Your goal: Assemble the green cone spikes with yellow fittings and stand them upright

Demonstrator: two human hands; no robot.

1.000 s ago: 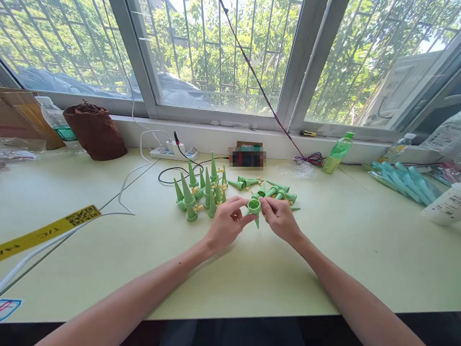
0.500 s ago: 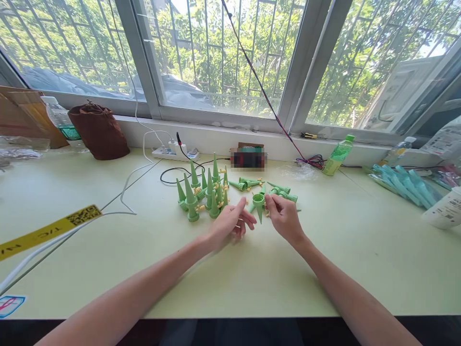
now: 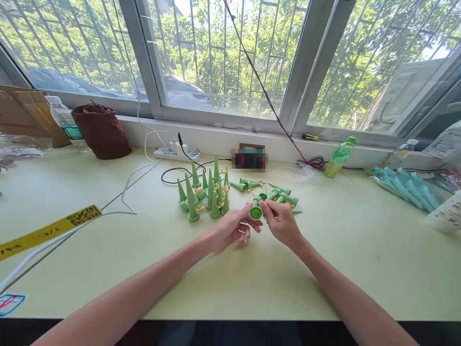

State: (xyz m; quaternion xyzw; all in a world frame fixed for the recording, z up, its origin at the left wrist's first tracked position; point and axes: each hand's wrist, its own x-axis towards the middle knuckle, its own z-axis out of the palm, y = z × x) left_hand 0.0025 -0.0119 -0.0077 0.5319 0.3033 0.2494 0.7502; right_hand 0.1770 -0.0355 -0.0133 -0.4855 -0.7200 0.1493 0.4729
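A green plant watering spike (image 3: 256, 213), its round open cap facing me, is pinched at its right side by the thumb and fingers of my right hand (image 3: 283, 222). My left hand (image 3: 233, 227) lies against its left side, thumb beside the cap and loosely spread fingers below; I cannot tell whether it bears any weight. To the left, several green spikes with small yellow valves stand points up in a cluster (image 3: 214, 206). Behind my right hand, more spikes lie on their sides in a loose pile (image 3: 284, 194).
On the pale table (image 3: 245, 278) a power strip (image 3: 169, 153) and a white cable (image 3: 126, 185) lie at the left. A brown pouch (image 3: 101, 132) stands farther left. A green bottle (image 3: 339, 157) and teal plastic packets (image 3: 406, 185) are at the right, below the windows.
The spike in my right hand has turned from point down to cap facing me, and moved slightly down. My left hand has come up to it.
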